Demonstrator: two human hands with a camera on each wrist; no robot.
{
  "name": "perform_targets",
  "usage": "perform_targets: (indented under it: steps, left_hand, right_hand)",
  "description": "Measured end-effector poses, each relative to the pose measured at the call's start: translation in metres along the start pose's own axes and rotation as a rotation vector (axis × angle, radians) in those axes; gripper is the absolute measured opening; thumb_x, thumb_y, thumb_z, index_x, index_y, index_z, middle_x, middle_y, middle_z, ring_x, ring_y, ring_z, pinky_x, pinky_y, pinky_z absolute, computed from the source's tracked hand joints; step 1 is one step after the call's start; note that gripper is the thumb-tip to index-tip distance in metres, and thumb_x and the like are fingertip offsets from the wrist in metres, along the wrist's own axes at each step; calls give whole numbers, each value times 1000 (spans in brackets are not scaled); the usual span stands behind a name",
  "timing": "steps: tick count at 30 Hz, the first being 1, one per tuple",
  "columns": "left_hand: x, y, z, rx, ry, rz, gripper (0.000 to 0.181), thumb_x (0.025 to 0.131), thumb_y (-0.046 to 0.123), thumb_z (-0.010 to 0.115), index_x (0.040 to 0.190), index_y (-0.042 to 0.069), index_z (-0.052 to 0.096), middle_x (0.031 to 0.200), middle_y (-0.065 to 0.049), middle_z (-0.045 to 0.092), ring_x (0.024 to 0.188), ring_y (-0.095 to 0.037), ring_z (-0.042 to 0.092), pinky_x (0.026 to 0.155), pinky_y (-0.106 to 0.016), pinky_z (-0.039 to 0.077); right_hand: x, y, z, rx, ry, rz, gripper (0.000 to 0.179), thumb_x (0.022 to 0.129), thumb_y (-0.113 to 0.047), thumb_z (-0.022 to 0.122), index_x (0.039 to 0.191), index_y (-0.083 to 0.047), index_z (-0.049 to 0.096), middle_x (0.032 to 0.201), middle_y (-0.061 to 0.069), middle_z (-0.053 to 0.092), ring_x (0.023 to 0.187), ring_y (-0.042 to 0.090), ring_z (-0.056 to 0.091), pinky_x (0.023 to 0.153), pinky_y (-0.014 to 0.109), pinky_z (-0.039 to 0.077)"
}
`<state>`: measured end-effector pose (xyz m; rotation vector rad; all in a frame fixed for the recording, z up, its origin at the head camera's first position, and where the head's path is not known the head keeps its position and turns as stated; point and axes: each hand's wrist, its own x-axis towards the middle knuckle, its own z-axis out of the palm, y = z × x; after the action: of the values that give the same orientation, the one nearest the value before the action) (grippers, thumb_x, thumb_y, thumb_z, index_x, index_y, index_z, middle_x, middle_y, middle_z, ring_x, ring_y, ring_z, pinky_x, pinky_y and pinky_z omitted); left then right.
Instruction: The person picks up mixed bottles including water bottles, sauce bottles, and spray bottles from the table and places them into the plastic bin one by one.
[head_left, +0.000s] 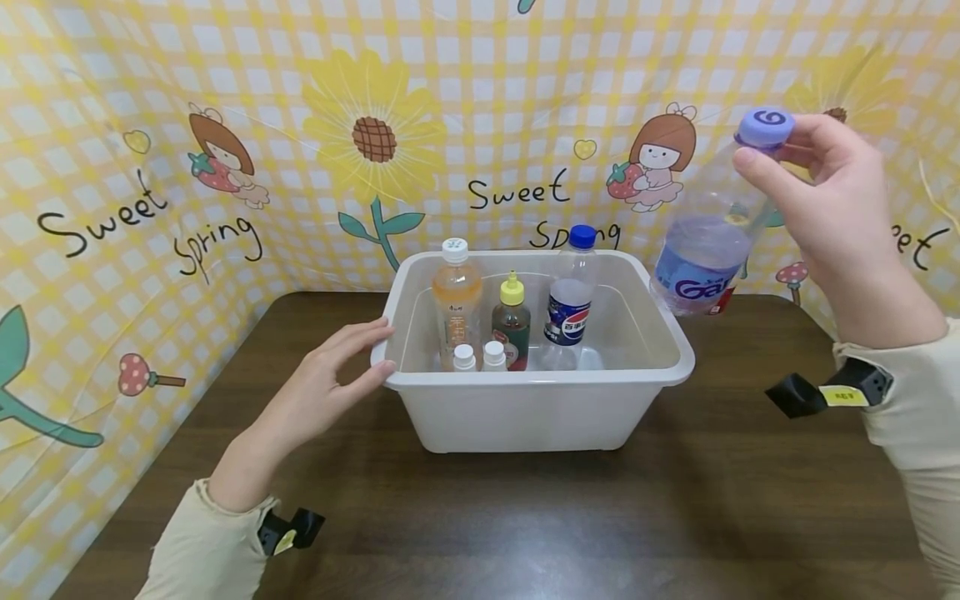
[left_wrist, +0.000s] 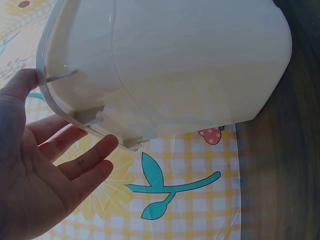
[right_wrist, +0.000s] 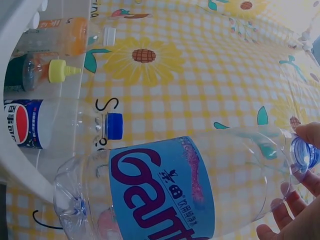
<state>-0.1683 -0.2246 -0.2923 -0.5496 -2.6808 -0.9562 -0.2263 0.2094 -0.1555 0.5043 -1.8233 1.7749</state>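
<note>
My right hand (head_left: 832,179) pinches a large clear plastic water bottle (head_left: 705,233) by its neck, just under the lavender-blue cap. The bottle hangs tilted, its base beside the right rim of a white plastic tub (head_left: 517,417). A blue label with purple lettering wraps its lower part in the right wrist view. My left hand (head_left: 330,375) touches the tub's left rim, thumb near the front corner and fingers loosely extended. Inside the tub stand a Pepsi bottle (head_left: 567,308) with a blue cap, an orange drink bottle (head_left: 457,300) and a dark sauce bottle (head_left: 512,329) with a yellow nozzle cap.
Two small white-capped bottles (head_left: 480,358) stand at the tub's front wall, mostly hidden by it. A small red thing (head_left: 722,302) shows behind the held bottle's base. The tub stands on a dark wooden table (head_left: 517,517), with a yellow checked cloth (head_left: 480,100) hanging behind.
</note>
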Motion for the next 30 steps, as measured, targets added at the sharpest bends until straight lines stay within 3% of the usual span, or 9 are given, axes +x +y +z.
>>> perform_targets:
  steps: [9, 23, 30]
  left_hand:
    - [0, 1, 0, 0, -2, -6, 49, 92, 31, 59, 134, 9, 50, 144, -9, 44, 133, -31, 40, 105, -55, 35]
    - [0, 2, 0, -2, -7, -12, 48, 92, 32, 58, 135, 10, 49, 144, -9, 43, 133, -31, 40, 105, -55, 35]
    - [1, 1, 0, -3, -10, -11, 49, 92, 32, 58, 135, 10, 49, 144, -9, 43, 133, -31, 40, 105, -54, 35]
  right_hand:
    - [0, -3, 8, -22, -55, 47, 23, 82, -5, 69, 104, -11, 67, 103, -7, 60, 101, 6, 50, 81, 14, 36]
    - [1, 0, 25, -35, -162, 38, 19, 82, -7, 69, 101, -11, 67, 102, -5, 59, 98, 8, 52, 80, 13, 43]
    - [3, 3, 32, -206, -211, 81, 20, 85, -14, 68, 104, -18, 65, 104, -9, 58, 101, 6, 52, 81, 14, 44]
